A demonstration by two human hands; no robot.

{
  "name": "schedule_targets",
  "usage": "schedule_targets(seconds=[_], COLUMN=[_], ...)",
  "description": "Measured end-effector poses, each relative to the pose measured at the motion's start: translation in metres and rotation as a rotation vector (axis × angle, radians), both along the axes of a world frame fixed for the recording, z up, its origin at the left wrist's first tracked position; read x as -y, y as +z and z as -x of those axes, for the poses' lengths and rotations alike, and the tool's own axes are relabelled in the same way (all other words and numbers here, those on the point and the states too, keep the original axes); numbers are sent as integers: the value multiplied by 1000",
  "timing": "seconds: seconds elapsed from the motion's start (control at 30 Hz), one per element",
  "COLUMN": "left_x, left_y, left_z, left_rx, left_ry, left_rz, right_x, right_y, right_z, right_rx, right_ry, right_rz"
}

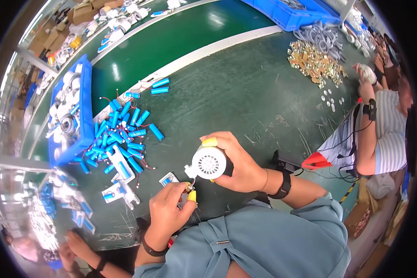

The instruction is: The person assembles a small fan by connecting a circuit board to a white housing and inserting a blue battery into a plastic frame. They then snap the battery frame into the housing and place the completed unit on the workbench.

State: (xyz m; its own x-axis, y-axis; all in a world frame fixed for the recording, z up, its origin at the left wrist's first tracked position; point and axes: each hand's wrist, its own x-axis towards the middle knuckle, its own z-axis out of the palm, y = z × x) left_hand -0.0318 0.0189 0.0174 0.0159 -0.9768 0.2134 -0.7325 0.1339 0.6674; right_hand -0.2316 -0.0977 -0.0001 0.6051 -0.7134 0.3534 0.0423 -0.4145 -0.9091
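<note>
My right hand [240, 164] is wrapped round a white round housing [209, 163] with a ring of vent slots, its slotted face turned up. A short white stub juts from the housing's left side, and a thin wire [192, 181] hangs below it. Just beneath, the fingers of my left hand [169, 208] pinch the end of this wire, where a small connector partly shows. Yellow covers sit on some fingertips of both hands. Beside my left hand lies a small white part with a blue piece [168, 179], partly hidden by it.
Many blue cylindrical batteries [156, 132] with wires are heaped at left, with white-and-blue parts [120, 192] near them. A blue crate [85, 109] of white parts stands beyond. Small metal pieces [317, 62] and grey rings lie far right. Co-workers sit on both sides of the green table [208, 92].
</note>
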Motion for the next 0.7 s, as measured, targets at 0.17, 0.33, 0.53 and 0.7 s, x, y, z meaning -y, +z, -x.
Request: schedule_targets(seconds=[0.17,0.33,0.53,0.7], left_x=[2,5,7,7], left_y=[-1,0,-5,-9], left_z=[-2,1,-3,-4], left_rx=[1,-205,-341,-434], left_ry=[-32,16,23,32], left_rz=[33,-58,-173,-285], right_x=[1,-2,-5,-8], right_y=[2,-6,-4,3], right_z=[-1,-4,-8,-18], right_rx=[-32,-40,-99,-139], right_ry=[-26,-107,-282,-362], right_rz=[16,-72,87,76])
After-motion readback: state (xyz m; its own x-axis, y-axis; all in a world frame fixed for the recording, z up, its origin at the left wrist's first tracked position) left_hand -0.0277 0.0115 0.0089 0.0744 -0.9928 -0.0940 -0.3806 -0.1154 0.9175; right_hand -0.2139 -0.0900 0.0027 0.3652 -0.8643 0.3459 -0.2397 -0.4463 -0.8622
